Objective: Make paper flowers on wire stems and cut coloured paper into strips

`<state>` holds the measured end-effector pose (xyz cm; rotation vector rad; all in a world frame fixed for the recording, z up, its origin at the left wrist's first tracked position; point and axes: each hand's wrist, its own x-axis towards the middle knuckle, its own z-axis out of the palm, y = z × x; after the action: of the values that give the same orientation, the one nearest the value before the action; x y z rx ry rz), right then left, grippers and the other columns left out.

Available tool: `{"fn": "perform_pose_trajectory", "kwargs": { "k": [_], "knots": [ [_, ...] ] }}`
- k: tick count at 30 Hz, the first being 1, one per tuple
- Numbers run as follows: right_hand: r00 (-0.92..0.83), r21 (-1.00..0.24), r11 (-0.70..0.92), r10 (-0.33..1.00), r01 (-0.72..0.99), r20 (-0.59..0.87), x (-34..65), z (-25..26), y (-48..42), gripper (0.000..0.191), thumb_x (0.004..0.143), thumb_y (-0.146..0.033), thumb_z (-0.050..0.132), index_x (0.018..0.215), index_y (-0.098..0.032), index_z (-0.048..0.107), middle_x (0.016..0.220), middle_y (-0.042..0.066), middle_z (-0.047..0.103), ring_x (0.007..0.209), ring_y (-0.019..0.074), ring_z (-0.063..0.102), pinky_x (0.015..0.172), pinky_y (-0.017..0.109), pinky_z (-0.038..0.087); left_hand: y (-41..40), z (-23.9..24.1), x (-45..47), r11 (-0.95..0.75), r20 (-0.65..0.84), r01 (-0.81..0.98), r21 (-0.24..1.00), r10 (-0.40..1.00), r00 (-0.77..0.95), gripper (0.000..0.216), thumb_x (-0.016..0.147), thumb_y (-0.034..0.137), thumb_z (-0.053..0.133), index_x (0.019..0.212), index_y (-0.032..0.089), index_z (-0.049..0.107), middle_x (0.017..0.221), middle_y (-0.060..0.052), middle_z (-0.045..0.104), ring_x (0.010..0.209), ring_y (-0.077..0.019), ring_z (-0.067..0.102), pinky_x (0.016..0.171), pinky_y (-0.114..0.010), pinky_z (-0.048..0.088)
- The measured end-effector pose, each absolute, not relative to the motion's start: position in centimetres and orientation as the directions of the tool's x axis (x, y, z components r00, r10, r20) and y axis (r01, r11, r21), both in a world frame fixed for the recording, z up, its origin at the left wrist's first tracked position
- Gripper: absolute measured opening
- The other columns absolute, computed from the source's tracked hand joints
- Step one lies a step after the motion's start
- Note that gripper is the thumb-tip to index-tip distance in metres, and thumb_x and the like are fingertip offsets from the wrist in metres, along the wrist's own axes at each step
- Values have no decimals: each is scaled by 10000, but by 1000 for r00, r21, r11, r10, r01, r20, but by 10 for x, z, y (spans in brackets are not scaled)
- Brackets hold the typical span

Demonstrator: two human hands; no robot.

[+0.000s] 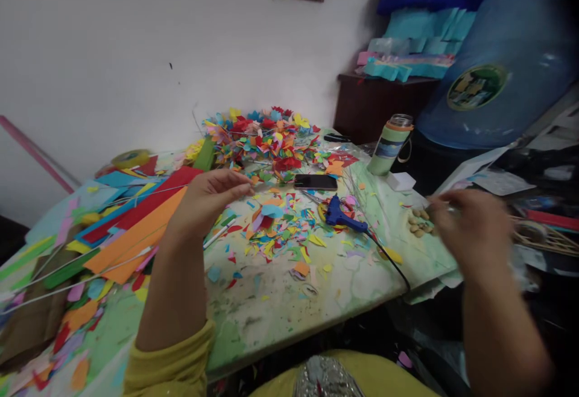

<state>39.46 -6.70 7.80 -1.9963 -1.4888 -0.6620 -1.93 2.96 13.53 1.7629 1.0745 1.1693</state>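
Thumb and fingers of my left hand [217, 195] are pressed together over the left middle of the table. Whatever sits in that pinch, if anything, is too small to make out. Just below and right of the fingertips is a small cluster of blue, orange, purple and red paper petals [268, 215], above a scatter of paper scraps [280, 234]. My right hand [473, 231] is raised at the table's right edge, beside a little heap of tan, nut-like pieces [418, 222]. Motion smears its fingers, so its hold is unclear. A blue glue gun [341, 216] lies between the hands.
Behind the scraps are a phone [315, 182] and a heap of colourful paper flowers [266, 137]. A bottle [389, 146] and a white block [401, 181] stand at right. Coloured paper strips [136, 222] cover the left side. The glue gun's black cord [391, 258] crosses the front edge.
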Motion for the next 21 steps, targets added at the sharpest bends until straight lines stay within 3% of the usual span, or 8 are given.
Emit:
{"fn": "perform_pose_trajectory", "kwargs": {
  "k": [4, 8, 12, 14, 17, 19, 21],
  "knots": [
    [-57, -55, 86, 916, 995, 398, 326, 44, -16, 383, 743, -226, 546, 1091, -74, 597, 1071, 182, 640, 999, 280, 567, 868, 346, 403, 25, 136, -8, -453, 381, 371, 811, 889, 253, 186, 710, 338, 710, 780, 166, 720, 760, -52, 713, 754, -189, 655, 715, -277, 511],
    [-31, -35, 37, 989, 999, 144, 294, 25, 4, 334, 705, -204, 525, 1005, -95, 625, 966, 169, 665, 904, 281, 603, 771, 334, 406, 17, 140, 0, -522, 429, 497, 693, 853, 298, 131, 741, 312, 684, 769, 192, 727, 782, -39, 719, 769, -190, 654, 768, -289, 497],
    [2, -35, 2, 993, 999, 121, 291, 18, 9, 234, 742, -265, 507, 878, -118, 628, 903, 167, 666, 867, 276, 609, 694, 328, 390, 17, 139, -1, -484, 407, 480, 731, 875, 262, 142, 741, 318, 691, 775, 185, 723, 786, -44, 719, 781, -196, 656, 772, -294, 497],
    [0, -42, 5, 991, 999, 132, 294, 18, 10, 215, 735, -264, 513, 859, -126, 620, 887, 161, 667, 859, 272, 609, 685, 326, 385, 22, 136, -4, -413, 360, 322, 852, 908, 213, 152, 718, 313, 716, 771, 170, 707, 764, -49, 712, 769, -189, 657, 761, -292, 509],
    [-1, -66, 12, 986, 998, 167, 301, 20, 10, 198, 722, -252, 515, 858, -138, 604, 877, 143, 667, 862, 267, 605, 699, 322, 385, 32, 134, -7, -187, 210, -158, 970, 966, 147, 160, 673, 249, 751, 775, 165, 660, 713, -22, 689, 691, -145, 652, 716, -264, 538],
    [11, -105, 11, 977, 994, 213, 305, 20, 8, 193, 733, -259, 502, 859, -143, 590, 874, 139, 663, 865, 263, 602, 714, 320, 388, 38, 136, -8, -37, 103, -437, 899, 986, 129, 135, 662, 171, 739, 736, 159, 626, 665, 2, 664, 644, -118, 647, 680, -226, 551],
    [30, -159, 12, 965, 987, 262, 309, 19, 6, 217, 749, -284, 486, 875, -135, 581, 872, 148, 658, 838, 260, 598, 709, 324, 393, 41, 137, -9, 46, 42, -597, 801, 990, 132, 101, 681, 102, 692, 698, 151, 605, 609, 15, 635, 611, -101, 642, 659, -191, 554]
  ]
}}
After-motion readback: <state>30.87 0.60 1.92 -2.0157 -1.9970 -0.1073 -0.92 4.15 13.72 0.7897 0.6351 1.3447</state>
